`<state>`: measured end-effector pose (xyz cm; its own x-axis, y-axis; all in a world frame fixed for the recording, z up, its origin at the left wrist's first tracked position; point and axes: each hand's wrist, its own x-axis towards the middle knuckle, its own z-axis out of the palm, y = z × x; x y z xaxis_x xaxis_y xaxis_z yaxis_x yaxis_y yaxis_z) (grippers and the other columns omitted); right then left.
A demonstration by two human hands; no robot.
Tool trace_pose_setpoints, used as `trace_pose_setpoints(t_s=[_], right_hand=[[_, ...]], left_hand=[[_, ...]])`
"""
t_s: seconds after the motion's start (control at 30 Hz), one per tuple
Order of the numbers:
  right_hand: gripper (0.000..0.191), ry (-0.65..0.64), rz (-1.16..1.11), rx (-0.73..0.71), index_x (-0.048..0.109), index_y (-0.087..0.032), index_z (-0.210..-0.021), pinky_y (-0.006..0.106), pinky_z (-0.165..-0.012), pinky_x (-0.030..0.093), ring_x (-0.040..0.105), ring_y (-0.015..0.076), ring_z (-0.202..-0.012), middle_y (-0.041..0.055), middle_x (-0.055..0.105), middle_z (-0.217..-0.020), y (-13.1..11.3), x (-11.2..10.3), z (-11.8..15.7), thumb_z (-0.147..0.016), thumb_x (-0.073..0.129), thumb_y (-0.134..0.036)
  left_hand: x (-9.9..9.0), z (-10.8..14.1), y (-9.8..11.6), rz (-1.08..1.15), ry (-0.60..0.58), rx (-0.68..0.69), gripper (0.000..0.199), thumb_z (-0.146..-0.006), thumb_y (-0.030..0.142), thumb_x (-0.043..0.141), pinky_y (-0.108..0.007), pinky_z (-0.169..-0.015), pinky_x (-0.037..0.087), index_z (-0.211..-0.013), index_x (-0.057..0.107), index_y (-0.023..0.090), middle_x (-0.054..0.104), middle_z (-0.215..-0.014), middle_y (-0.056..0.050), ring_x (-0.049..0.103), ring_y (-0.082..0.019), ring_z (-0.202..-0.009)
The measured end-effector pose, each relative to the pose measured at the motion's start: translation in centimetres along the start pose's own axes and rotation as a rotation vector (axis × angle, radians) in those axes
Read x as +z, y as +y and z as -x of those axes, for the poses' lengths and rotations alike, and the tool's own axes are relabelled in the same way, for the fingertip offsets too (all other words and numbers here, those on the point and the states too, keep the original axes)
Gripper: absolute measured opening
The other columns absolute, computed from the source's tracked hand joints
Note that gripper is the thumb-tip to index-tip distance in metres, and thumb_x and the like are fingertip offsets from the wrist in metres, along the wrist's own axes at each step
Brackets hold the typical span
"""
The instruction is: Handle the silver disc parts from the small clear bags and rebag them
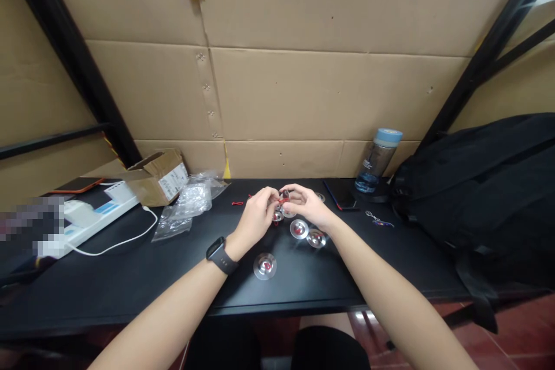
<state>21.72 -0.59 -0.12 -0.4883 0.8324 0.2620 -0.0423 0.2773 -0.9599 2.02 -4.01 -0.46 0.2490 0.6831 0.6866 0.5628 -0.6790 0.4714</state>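
My left hand (259,209) is closed, its fingertips pinched at a red cord beside my right hand. My right hand (309,206) grips a small silvery finger cymbal (287,209), a domed disc with red cord at its middle. The fingers partly hide both disc and cord. Just under my fingertips, another cymbal (276,217) shows. Close to my right wrist lie a cymbal (299,229) and a second cymbal (317,238), each with red at its centre. One more cymbal (265,266) rests nearer the table's front edge. A red cord loop (237,203) lies left of my hands.
On the black table (173,277) at left are a power strip (102,211), an open cardboard box (158,178) and clear plastic bags (191,199). Rightward are a phone (340,193), a water bottle (377,162), a small keychain-like item (380,220) and a black backpack (481,196).
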Motion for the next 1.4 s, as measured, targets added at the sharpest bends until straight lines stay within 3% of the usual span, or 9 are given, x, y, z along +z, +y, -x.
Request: trace_pose_setpoints(t_s=[0.13,0.2,0.4,0.5,0.63,0.8,0.97,1.1,1.4], right_hand=[[0.053,0.284,0.473,-0.030,0.066,-0.020,-0.119,0.032,-0.071,0.055,0.068,0.0200,-0.078,0.0069,0.072,-0.097,0.3,-4.4,-0.2,-0.075,0.079,-0.047],[0.051,0.383,0.843,0.005,0.070,-0.020,-0.115,0.034,-0.080,0.053,0.068,0.0233,-0.087,0.0095,0.072,-0.103,1.1,-7.2,-0.1,-0.072,0.082,-0.044],[0.045,0.257,1.144,0.264,0.073,-0.017,-0.115,0.034,-0.088,0.050,0.069,0.0279,-0.102,0.0131,0.074,-0.113,3.6,-11.5,0.0,-0.080,0.073,-0.046],[0.039,0.246,1.180,0.277,0.075,-0.023,-0.111,0.037,-0.090,0.049,0.068,0.0295,-0.107,0.0096,0.075,-0.113,3.4,-11.3,-0.1,-0.082,0.070,-0.049],[0.030,0.359,1.222,0.242,0.074,-0.026,-0.109,0.045,-0.094,0.046,0.062,0.0316,-0.115,0.0088,0.071,-0.122,2.8,-10.9,-0.1,-0.085,0.067,-0.043],[0.024,0.360,1.043,0.052,0.075,-0.022,-0.105,0.035,-0.089,0.049,0.065,0.0220,-0.098,0.0081,0.072,-0.111,1.9,-9.6,-0.2,-0.083,0.068,-0.028],[0.025,0.036,0.778,-0.037,0.076,-0.020,-0.104,0.029,-0.076,0.051,0.067,0.0176,-0.080,0.0048,0.076,-0.095,-0.1,-6.6,0.2,-0.083,0.070,-0.034],[0.057,-0.249,0.568,-0.054,0.072,-0.020,-0.117,0.031,-0.081,0.053,0.069,0.0238,-0.099,0.0064,0.075,-0.109,-1.1,-4.0,0.9,-0.066,0.087,-0.041],[0.053,-0.063,0.153,-0.041,0.069,-0.015,-0.110,0.036,-0.086,0.057,0.073,0.0213,-0.088,0.0070,0.075,-0.099,0.3,-0.4,0.2,-0.067,0.088,-0.039]], left_hand=[[-2.1,-0.7,-2.4,-0.195,0.070,-0.081,0.012,-0.092,0.012,0.050,-0.030,-0.083,0.047,-0.097,0.057,0.021,0.067,-0.094,-0.004,0.064,-0.019,-0.088],[-3.8,-0.8,-4.5,-0.345,0.053,-0.170,0.016,-0.089,0.011,0.053,-0.032,-0.084,0.046,-0.099,0.059,0.021,0.070,-0.097,-0.005,0.065,-0.021,-0.092],[-5.9,-0.1,-7.7,-0.606,-0.155,-0.367,0.011,-0.087,0.020,0.060,-0.039,-0.086,0.041,-0.096,0.066,0.022,0.075,-0.093,-0.006,0.064,-0.028,-0.098],[-4.1,0.1,-5.2,-0.577,-0.178,-0.171,0.015,-0.094,0.030,0.058,-0.040,-0.088,0.039,-0.102,0.068,0.023,0.073,-0.105,-0.008,0.060,-0.028,-0.103],[-0.4,0.5,-0.5,-0.307,-0.434,0.266,0.025,-0.099,0.036,0.054,-0.036,-0.091,0.038,-0.121,0.064,0.028,0.068,-0.120,-0.006,0.058,-0.022,-0.111],[3.0,1.0,1.2,-0.354,-0.480,0.419,0.019,-0.102,0.028,0.049,-0.035,-0.089,0.035,-0.107,0.067,0.024,0.069,-0.103,-0.005,0.059,-0.020,-0.102],[3.5,1.0,0.3,-0.396,-0.481,0.339,0.018,-0.101,0.022,0.050,-0.036,-0.088,0.035,-0.091,0.065,0.020,0.068,-0.092,-0.004,0.059,-0.020,-0.093],[2.5,0.9,0.2,-0.227,-0.408,0.172,0.016,-0.100,0.022,0.051,-0.037,-0.089,0.040,-0.095,0.065,0.020,0.071,-0.100,-0.005,0.062,-0.021,-0.100],[0.4,-0.1,-0.6,0.220,-0.100,-0.150,0.021,-0.098,0.031,0.052,-0.033,-0.091,0.052,-0.100,0.070,0.021,0.074,-0.106,-0.006,0.069,-0.020,-0.098]])
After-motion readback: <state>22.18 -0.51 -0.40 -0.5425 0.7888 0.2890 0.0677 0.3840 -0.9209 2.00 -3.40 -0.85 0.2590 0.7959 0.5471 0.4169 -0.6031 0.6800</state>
